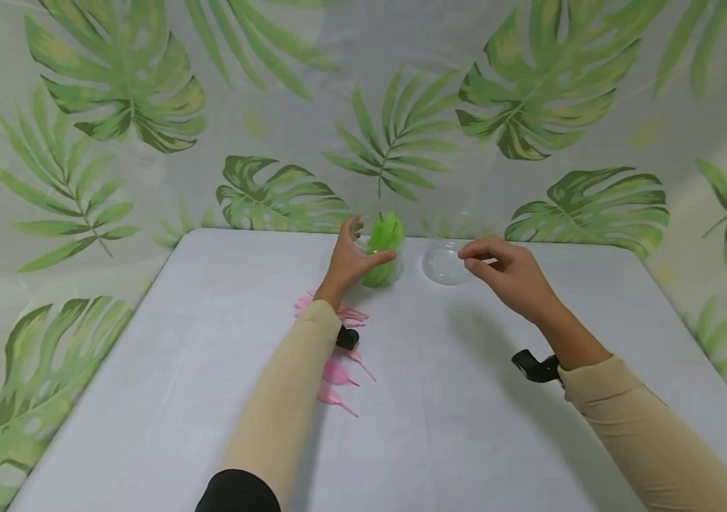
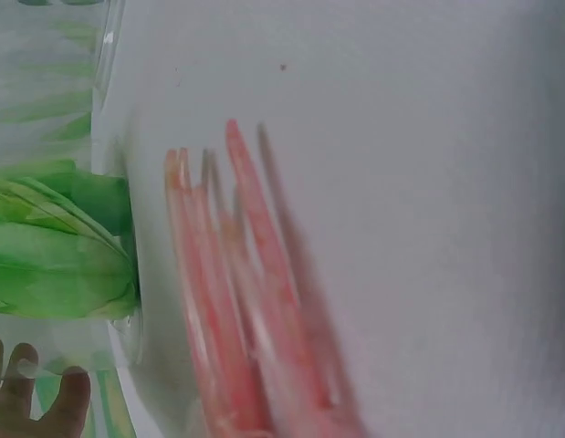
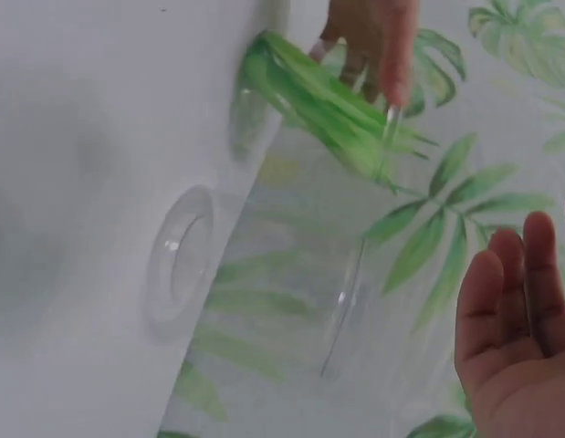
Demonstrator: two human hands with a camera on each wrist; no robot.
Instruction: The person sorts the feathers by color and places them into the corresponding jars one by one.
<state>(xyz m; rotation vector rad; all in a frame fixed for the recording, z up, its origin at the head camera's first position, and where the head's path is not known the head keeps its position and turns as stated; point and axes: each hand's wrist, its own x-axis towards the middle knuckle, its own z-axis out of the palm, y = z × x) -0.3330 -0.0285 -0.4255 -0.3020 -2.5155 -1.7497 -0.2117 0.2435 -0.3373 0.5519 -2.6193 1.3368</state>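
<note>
L hand on cup of green bits; R hand by 2nd cup

Person's L hand [image 1: 344, 264] holds the L cup [image 2: 118, 345], clear, nr far edge of bench [image 1: 453, 427]. L grip: thumb across the near side, fingers curved round the other side. Cup looks upright, base on bench.

Green bits [image 1: 384, 235] stand in L cup, bunched close, thin tips upward; exact kind unclear.

R hand [image 1: 510, 274] is up beside the R cup [image 1: 445, 270], also clear & upright, to the right of L cup w/ a small gap between. R grip: fingers side by side, fairly straight, thumb just under them in head view; R wrist view has the fingers loose & extended, palm showing. Can't tell if fingertips touch the cup wall.

Pink bits [image 1: 337, 373] lie on bench by & partly under L forearm, stems pointing mostly right; L wrist view has several stem ends close together, nr the L cup base.

Both sleeves [image 1: 293, 398] beige, blk wrist cam [image 1: 537, 366] at R wrist, another at L. Leaf-print cloth [image 1: 299, 121] hangs behind bench.
</note>
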